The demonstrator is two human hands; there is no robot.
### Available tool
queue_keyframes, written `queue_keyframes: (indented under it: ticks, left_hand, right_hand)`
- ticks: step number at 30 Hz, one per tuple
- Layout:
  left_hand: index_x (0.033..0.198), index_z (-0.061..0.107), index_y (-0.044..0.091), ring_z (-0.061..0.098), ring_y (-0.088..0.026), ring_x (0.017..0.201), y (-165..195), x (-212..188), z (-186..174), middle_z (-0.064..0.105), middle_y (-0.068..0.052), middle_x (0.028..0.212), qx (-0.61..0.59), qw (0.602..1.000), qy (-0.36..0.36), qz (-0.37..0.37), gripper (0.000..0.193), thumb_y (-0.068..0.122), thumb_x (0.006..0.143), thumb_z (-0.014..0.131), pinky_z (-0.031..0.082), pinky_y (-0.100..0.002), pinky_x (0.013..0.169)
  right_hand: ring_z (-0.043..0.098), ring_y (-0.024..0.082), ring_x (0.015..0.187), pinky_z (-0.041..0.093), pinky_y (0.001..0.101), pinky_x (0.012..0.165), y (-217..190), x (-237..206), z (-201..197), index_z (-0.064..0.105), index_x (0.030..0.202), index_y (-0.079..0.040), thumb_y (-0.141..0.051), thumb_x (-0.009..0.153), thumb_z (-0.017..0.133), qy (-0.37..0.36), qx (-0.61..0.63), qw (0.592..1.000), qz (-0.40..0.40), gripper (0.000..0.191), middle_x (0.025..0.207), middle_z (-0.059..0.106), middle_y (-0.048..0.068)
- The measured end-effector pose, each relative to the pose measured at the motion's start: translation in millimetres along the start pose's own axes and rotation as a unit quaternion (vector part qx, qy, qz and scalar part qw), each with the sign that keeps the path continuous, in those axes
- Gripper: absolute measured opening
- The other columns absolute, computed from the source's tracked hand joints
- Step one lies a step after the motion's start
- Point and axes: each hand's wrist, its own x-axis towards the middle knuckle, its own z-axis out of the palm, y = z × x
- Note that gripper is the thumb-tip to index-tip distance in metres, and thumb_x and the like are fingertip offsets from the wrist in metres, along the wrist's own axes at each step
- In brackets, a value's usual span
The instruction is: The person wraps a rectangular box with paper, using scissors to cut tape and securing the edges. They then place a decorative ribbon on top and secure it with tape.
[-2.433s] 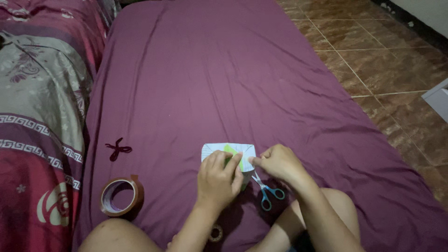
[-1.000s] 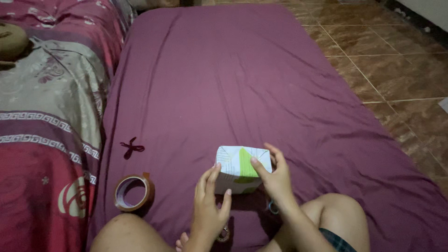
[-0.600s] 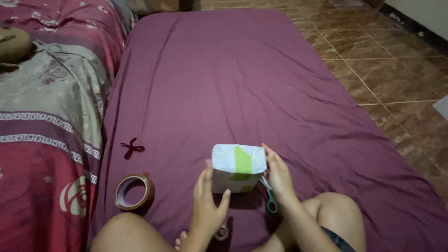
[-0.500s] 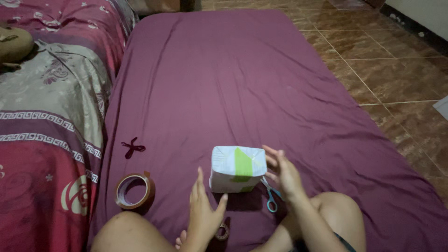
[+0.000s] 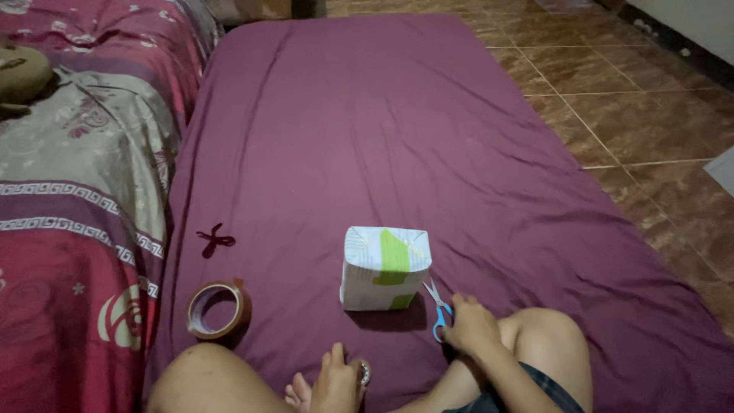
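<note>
A small box (image 5: 384,268) wrapped in white paper with a green tape strip stands upright on the purple mattress (image 5: 367,122), free of both hands. My right hand (image 5: 472,330) lies just right of the box, above my knee. Its fingers are closed on the blue handles of a pair of scissors (image 5: 439,306) whose blades point toward the box. My left hand (image 5: 334,380) is low at the frame's bottom edge between my legs. Its fingers curl around a small tape roll (image 5: 365,372).
A large brown tape roll (image 5: 218,309) lies on the mattress to the left of my knee. A small dark ribbon bow (image 5: 215,239) sits beyond it. Patterned red and grey bedding (image 5: 76,191) runs along the left; brown floor tiles (image 5: 650,115) are on the right.
Both hands have let go of the box, which now stands alone on the mattress. My right hand dropped onto the scissors. My left hand lowered to the small tape roll.
</note>
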Motion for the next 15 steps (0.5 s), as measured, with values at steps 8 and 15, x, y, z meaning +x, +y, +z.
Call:
queue_keyframes:
  ticks: [8, 15]
  left_hand:
    - [0.088, 0.076, 0.004, 0.079, -0.02, 0.088, 19.6, -15.2, -46.8, 0.071, -0.007, 0.111, -0.346, 0.933, 0.039, 0.088, 0.025, 0.011, 0.069, 0.091, 0.064, -0.032, 0.078]
    - [0.09, 0.079, 0.001, 0.074, -0.029, 0.12, 54.7, -43.5, -116.5, 0.071, -0.02, 0.13, -0.387, 0.864, 0.093, 0.308, 0.022, 0.012, 0.076, 0.092, 0.058, -0.04, 0.1]
  right_hand:
    - [0.073, 0.037, 0.093, 0.056, 0.0498, 0.089, -3.6, -6.4, -1.2, 0.066, 0.112, -0.01, -0.031, 0.076, 0.077, 0.004, -0.082, 0.997, 0.005, 0.043, 0.094, 0.075, 0.018]
    - [0.076, 0.028, 0.079, 0.059, 0.0407, 0.073, 47.9, 36.8, 12.0, 0.075, 0.111, -0.009, -0.026, 0.076, 0.08, 0.011, 0.18, 0.983, 0.043, 0.039, 0.086, 0.077, 0.015]
